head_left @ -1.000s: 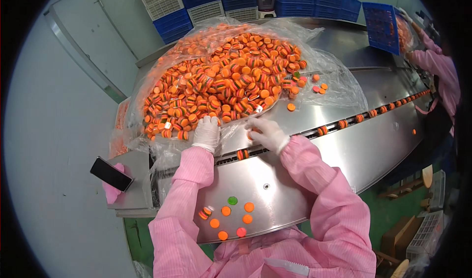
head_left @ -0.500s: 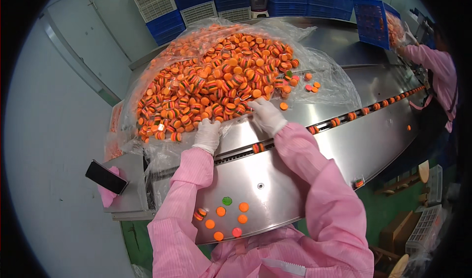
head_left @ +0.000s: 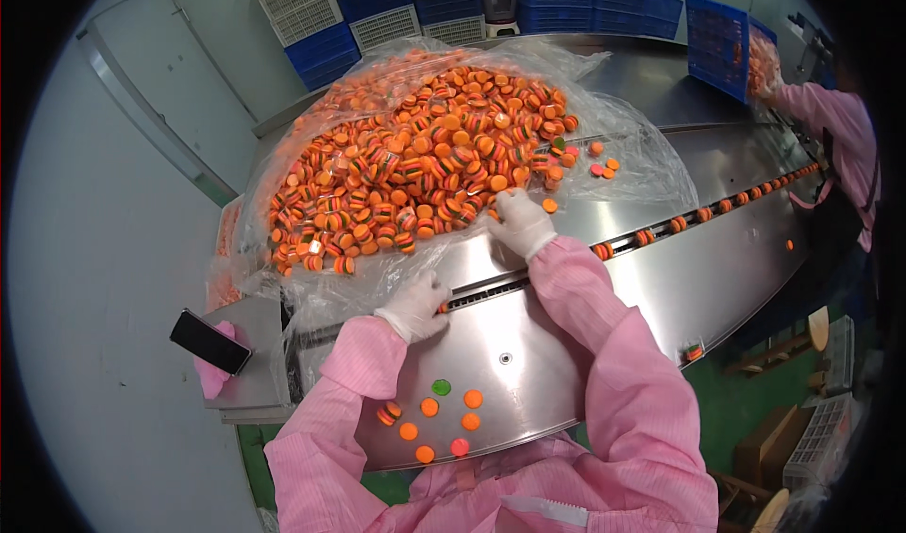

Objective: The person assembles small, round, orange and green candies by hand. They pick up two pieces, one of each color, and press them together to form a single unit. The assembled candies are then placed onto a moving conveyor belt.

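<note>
A big heap of round layered candies [head_left: 406,165], orange with red and green bands, lies on a clear plastic sheet [head_left: 642,156] over the steel table. My gloved left hand [head_left: 415,308] is closed at the narrow conveyor channel [head_left: 486,294], with an orange layered candy [head_left: 442,308] showing at its fingertips. Farther right, at the heap's near edge, my gloved right hand [head_left: 524,224] has its fingers curled around an orange candy, mostly hidden by the glove. Spaced candies [head_left: 678,224] sit in the channel toward the right.
Loose orange, green and pink discs [head_left: 429,407] lie near the table's front edge. A phone [head_left: 209,342] rests on a pink cloth at left. At far right a co-worker's pink sleeve [head_left: 821,108] reaches to a tilted blue crate [head_left: 719,47]. Stacked crates [head_left: 377,5] stand behind.
My left hand has come down from the heap to the channel with a candy. My right hand has drawn back slightly from the heap. The candy in the channel between my arms is out of sight.
</note>
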A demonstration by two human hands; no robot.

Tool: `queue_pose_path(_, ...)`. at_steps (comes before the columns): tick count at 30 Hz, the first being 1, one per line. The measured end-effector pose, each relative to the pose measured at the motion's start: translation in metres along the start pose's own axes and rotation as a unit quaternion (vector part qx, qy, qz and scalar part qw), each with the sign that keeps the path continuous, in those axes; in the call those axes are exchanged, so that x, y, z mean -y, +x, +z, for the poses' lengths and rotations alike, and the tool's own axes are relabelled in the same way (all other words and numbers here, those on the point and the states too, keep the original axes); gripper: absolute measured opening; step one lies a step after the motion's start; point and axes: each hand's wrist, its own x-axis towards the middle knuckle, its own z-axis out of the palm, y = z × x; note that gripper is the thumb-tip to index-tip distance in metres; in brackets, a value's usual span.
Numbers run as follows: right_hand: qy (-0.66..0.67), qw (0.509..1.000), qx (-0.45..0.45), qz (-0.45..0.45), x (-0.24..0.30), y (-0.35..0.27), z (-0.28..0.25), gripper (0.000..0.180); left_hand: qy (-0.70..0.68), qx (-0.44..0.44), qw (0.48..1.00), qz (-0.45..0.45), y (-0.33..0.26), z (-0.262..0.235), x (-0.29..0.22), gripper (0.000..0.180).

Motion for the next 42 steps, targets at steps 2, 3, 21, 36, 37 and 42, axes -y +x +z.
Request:
queue_pose_path(2, -0.018, 0.998, 0.030, 0.046, 0.004, -0.029, -0.023, 0.028, -0.022, -0.034, 0.999, -0.020, 0.017, -0.007, 0.011, 0.019)
queue_pose_path(3, -0.027, 0.997, 0.049, 0.049, 0.005, -0.043, -0.027, 0.028, -0.026, -0.094, 0.994, -0.051, 0.026, -0.008, 0.022, 0.021)
queue_pose_path(21, -0.011, 0.997, -0.010, 0.070, -0.015, 0.029, 0.021, 0.043, 0.063, -0.016, 0.997, -0.030, 0.043, -0.025, -0.021, 0.024)
queue_pose_path(36, 0.368, 0.892, 0.188, 0.183, -0.045, -0.042, -0.014, 0.022, 0.072, -0.222, 0.969, -0.084, 0.072, 0.004, 0.048, 0.018)
queue_pose_path(37, 0.243, 0.940, 0.201, 0.132, -0.040, -0.058, -0.020, 0.019, 0.087, -0.201, 0.968, -0.120, 0.082, 0.007, 0.048, 0.018)
queue_pose_path(42, -0.025, 0.992, 0.103, 0.073, -0.052, -0.071, -0.020, 0.022, 0.124, -0.138, 0.965, -0.183, 0.105, 0.022, 0.043, 0.017)
